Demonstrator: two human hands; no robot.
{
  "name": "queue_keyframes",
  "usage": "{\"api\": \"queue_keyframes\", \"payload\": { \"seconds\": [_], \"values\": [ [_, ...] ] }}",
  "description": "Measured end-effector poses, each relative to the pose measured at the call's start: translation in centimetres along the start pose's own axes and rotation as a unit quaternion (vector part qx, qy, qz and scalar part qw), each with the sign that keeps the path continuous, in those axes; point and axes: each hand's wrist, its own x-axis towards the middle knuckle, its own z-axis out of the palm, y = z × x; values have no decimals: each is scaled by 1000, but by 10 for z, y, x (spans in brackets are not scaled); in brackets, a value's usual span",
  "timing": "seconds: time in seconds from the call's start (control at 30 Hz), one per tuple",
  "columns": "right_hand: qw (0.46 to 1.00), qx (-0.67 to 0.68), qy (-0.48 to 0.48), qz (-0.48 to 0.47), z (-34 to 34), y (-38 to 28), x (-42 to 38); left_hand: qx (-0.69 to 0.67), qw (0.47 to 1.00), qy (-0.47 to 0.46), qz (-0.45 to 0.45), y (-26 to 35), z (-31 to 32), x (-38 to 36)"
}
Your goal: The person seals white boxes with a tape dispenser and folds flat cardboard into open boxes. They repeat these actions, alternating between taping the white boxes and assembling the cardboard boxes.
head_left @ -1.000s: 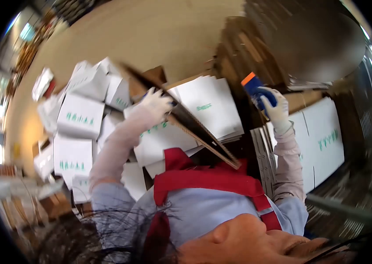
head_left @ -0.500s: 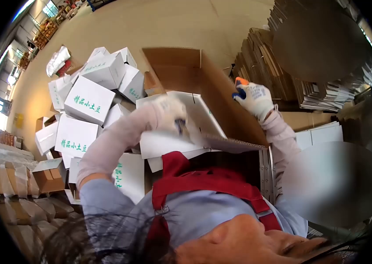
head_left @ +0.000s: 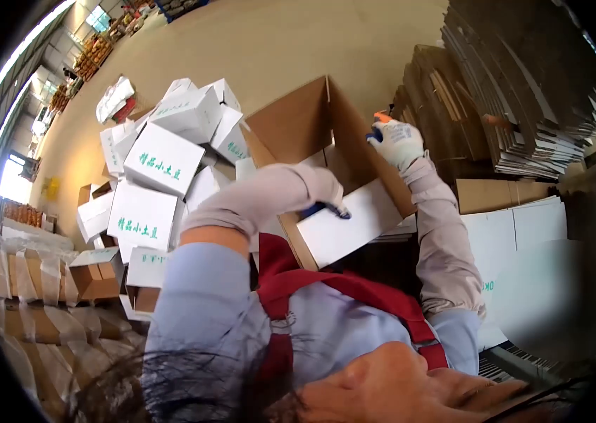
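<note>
An open cardboard box (head_left: 287, 116), brown inside, stands tilted before me, a white flap (head_left: 351, 224) folded across its near side. My left hand (head_left: 330, 201), in a white glove with a dark blue palm, reaches over the box. Its fingers appear apart and rest on or just above the flap; the forearm partly hides them. My right hand (head_left: 398, 143), gloved alike, is closed at the upper edge of the box's right wall. Something orange shows at its fingertips, too small to name.
White boxes (head_left: 164, 161) with green lettering are heaped on the left. Flattened cardboard (head_left: 446, 99) stands stacked at the right, with white sheets (head_left: 513, 229) nearer me. Wrapped cardboard (head_left: 37, 282) lies at the lower left.
The box has turned, and its near white flap now lies across the front. My left hand has moved right and down to that flap. My right hand remains at the right wall.
</note>
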Motion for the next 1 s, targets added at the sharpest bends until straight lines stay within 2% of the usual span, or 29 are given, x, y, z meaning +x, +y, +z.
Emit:
{"api": "queue_keyframes", "payload": {
  "seconds": [0.03,0.07,0.2,0.23,0.27,0.3,0.33,0.37,0.4,0.47,0.5,0.53,0.57,0.6,0.63,0.67,0.73,0.77,0.8,0.83,0.9,0.93,0.97,1.0],
  "values": [
    [997,-3,73,-28,7,-1,-2,56,996,59,20,4,8,5],
    [999,-19,38,-4,10,-2,-2,111,986,117,38,6,16,10],
    [1000,-13,2,22,5,-5,0,187,960,209,17,12,-24,-29],
    [1000,-18,3,21,4,-4,3,298,866,399,-32,1,-35,-32],
    [999,-18,0,26,5,-3,4,294,780,552,9,-19,-57,-62],
    [999,-9,21,22,6,-3,4,205,725,657,-3,-65,-81,-49],
    [999,-1,40,17,8,-2,3,100,749,636,-156,-92,-88,-57],
    [998,7,58,16,10,-3,3,-51,788,598,-137,-120,-81,-64],
    [997,12,76,21,11,-4,1,-13,798,594,-104,-118,-67,-62],
    [986,8,165,-18,16,-17,-3,64,875,473,79,-107,-32,-56],
    [993,-41,108,10,15,-38,-6,139,940,306,-48,-120,-14,-12],
    [994,-89,66,14,8,-64,-19,102,976,190,-40,-107,-26,-38],
    [964,-253,69,-43,32,-79,-23,49,964,261,14,-111,-28,-48],
    [974,-207,46,-81,54,-89,-28,-176,960,213,-47,-98,-41,-79],
    [980,-158,98,-73,88,-85,-33,-82,922,377,9,-118,-33,-83],
    [980,-105,151,-70,110,-80,-34,1,825,564,33,-150,-23,-72],
    [985,42,167,15,78,-64,-45,-37,719,694,-28,-177,-28,-74],
    [984,27,173,7,75,-61,-43,-42,667,740,-73,-183,-25,-58],
    [984,13,178,-1,77,-61,-44,-201,667,717,1,-188,-30,-29],
    [986,14,168,-1,81,-59,-42,-183,651,736,33,-168,-48,-20],
    [993,11,121,14,76,-57,-39,-108,688,715,-60,-141,-62,31],
    [991,51,122,21,67,-58,-41,-58,715,686,-117,-128,-62,52],
    [983,121,139,27,66,-54,-43,-67,712,688,-119,-124,-66,51],
    [969,189,156,36,63,-47,-46,-95,758,630,-140,-120,-73,45]
  ]
}}
